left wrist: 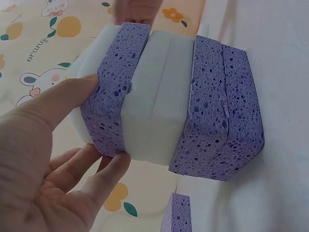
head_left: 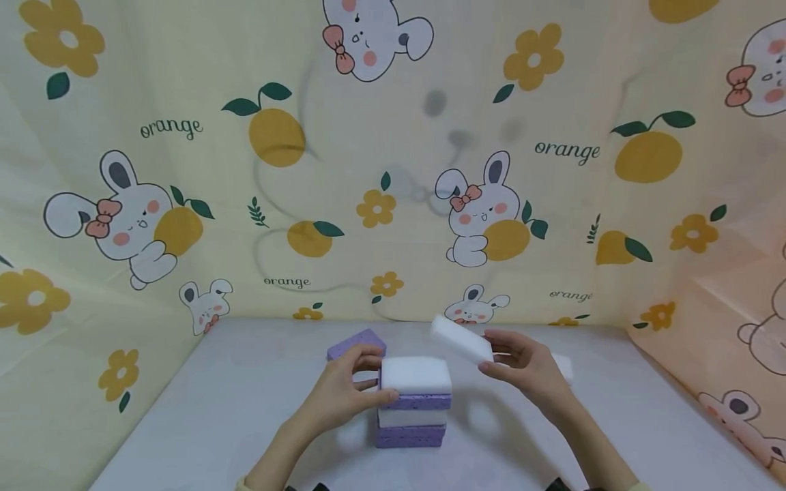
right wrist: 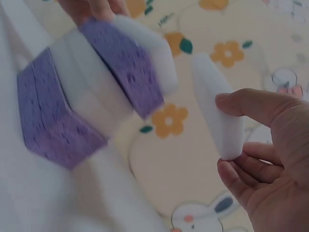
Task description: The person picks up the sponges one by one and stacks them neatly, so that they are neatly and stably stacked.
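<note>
Purple and white sponges stand in an upright stack on the table. Two purple sponges [left wrist: 241, 106] form its base, with two white sponges [left wrist: 157, 101] over them. Higher up come a single purple sponge [head_left: 424, 403] and a white sponge [head_left: 415, 375] on top. My left hand [head_left: 336, 390] grips that upper purple sponge from the left, thumb on the near face and fingers round the far one. Right of the stack and raised above it, my right hand [head_left: 529, 365] pinches another white sponge [head_left: 462, 339] at one end. This held sponge is tilted, its left end higher.
Behind the stack to the left lies a loose purple sponge [head_left: 361, 341] on the white table [head_left: 245, 382]. A further white sponge [head_left: 564, 367] rests at the right, partly hidden behind my right hand. A printed cloth [head_left: 393, 266] encloses the back and sides.
</note>
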A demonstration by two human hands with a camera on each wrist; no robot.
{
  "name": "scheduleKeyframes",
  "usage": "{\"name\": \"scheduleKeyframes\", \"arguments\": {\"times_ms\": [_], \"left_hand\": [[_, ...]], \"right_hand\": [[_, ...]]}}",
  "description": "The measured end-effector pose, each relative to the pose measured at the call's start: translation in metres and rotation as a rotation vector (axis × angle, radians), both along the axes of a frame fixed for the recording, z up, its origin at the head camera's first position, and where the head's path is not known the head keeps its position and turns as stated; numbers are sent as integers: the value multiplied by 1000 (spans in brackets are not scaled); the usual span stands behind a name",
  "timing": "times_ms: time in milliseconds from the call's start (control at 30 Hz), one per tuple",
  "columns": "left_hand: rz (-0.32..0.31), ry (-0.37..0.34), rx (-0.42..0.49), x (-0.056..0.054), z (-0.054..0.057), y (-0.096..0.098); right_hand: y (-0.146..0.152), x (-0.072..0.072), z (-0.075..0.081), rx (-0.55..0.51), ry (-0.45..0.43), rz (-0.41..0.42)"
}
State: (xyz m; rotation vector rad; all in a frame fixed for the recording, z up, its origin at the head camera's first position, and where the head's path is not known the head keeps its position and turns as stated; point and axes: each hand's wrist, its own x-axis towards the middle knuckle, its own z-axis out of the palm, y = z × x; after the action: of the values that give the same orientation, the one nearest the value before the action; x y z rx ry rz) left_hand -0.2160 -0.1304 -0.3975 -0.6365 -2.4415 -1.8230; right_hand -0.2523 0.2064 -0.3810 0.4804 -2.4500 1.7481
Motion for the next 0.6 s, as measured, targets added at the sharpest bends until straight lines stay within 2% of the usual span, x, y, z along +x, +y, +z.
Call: {"name": "scheduleKeyframes", "arguments": {"times_ms": [300, 600], "left_hand": [[5, 6, -6, 0, 1, 1], [-4, 10, 24, 0, -1, 2]], "right_hand": [[-31, 17, 2, -121, 43, 150], [-48, 23, -1, -108, 125, 214]]}}
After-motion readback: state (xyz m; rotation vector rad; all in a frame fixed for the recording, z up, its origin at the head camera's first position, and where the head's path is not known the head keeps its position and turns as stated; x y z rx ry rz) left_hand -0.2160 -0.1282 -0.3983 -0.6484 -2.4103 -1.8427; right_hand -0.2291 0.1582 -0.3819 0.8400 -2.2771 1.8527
